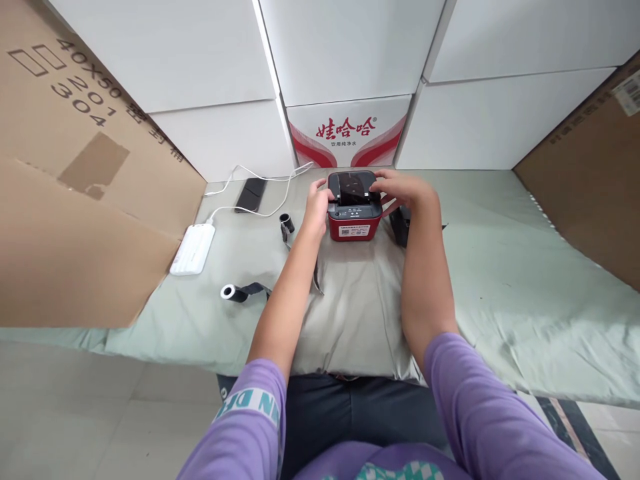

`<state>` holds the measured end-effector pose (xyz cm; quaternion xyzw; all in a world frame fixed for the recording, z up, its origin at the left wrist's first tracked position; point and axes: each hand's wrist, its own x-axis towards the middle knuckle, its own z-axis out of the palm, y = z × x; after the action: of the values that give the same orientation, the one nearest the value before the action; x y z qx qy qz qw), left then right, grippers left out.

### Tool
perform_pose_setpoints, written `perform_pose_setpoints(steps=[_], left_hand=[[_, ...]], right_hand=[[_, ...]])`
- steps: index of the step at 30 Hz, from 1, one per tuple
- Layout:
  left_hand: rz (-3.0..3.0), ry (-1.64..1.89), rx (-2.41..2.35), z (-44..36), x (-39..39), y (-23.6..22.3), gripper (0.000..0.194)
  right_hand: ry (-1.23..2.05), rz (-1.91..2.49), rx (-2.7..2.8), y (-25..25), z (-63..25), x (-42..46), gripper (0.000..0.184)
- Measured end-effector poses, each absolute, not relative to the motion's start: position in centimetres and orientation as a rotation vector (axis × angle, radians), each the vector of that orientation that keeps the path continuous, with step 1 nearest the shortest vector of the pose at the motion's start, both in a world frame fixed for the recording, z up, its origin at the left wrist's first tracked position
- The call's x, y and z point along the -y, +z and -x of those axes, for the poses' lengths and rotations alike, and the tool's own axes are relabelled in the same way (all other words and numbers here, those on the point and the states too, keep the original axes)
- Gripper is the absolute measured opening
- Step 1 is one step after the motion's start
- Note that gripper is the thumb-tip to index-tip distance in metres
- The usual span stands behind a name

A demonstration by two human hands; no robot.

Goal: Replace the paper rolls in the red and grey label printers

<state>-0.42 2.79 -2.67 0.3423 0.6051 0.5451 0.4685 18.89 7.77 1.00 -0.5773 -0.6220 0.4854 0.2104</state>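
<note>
Well, both hands [316, 205] on red-black device [355, 211]

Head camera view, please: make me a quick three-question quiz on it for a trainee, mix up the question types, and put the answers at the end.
1. Multiple choice: Which thing do the left hand and right hand both touch?
A) the cardboard box
B) the red and black machine
C) the white cable

2. True or false: The phone lies to the person's left of the machine.

3. Fill in the blank: The small block beside the left cardboard wall is ____ in colour.

Key: 1. B; 2. True; 3. white
</note>
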Motion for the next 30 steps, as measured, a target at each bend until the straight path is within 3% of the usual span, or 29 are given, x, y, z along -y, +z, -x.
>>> perform_pose_setpoints(steps=[16, 21, 24, 27, 30], left_hand=[[-0.997, 1.239, -1.393, 1.9, -2.6, -3.1, 0.055], [-1.109, 1.267, -1.480, 1.4, -3.3, -3.4, 0.054], [-1.345, 1.563, -1.662, 0.2, -2.6, -2.6, 0.045], [-1.673, 1.885, -1.584, -3.1, -0.1, -1.9, 0.033], [-1.989, 1.727, -1.394, -7.6, 3.3, -2.7, 0.026]], right_hand=[[1.372, 1.554, 1.750, 0.1, -18.7, -7.9, 0.057], [0.839, 1.547, 1.781, 0.6, -19.7, -7.3, 0.055], [0.526, 1.310, 1.746, 1.0, -23.4, -6.3, 0.045], [0.475, 1.293, 1.603, -1.0, -28.2, -5.3, 0.037], [0.682, 1.299, 1.369, -5.7, -31.5, -4.9, 0.040]])
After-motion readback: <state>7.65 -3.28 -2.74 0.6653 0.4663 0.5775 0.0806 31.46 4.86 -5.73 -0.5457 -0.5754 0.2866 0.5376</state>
